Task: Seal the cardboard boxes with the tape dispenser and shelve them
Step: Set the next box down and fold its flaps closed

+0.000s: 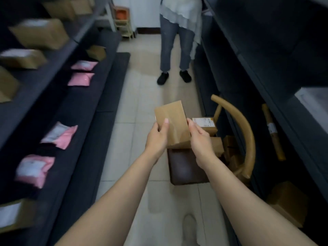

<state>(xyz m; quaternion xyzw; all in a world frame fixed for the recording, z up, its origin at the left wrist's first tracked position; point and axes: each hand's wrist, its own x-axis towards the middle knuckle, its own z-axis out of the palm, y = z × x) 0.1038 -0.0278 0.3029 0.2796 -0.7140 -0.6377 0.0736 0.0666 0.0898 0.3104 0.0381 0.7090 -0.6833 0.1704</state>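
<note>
box [173, 121]: far face hidden | left hand [158, 137], right hand [200, 139]: fingers behind box unseen; forearms cut by bottom edge | parcels [37, 32] at left blurred, labels unreadable | label [204, 122] beside box too small to read | person [177, 32] cut off above waist by top edge | right shelves [262, 68] dark, contents indistinct
</note>
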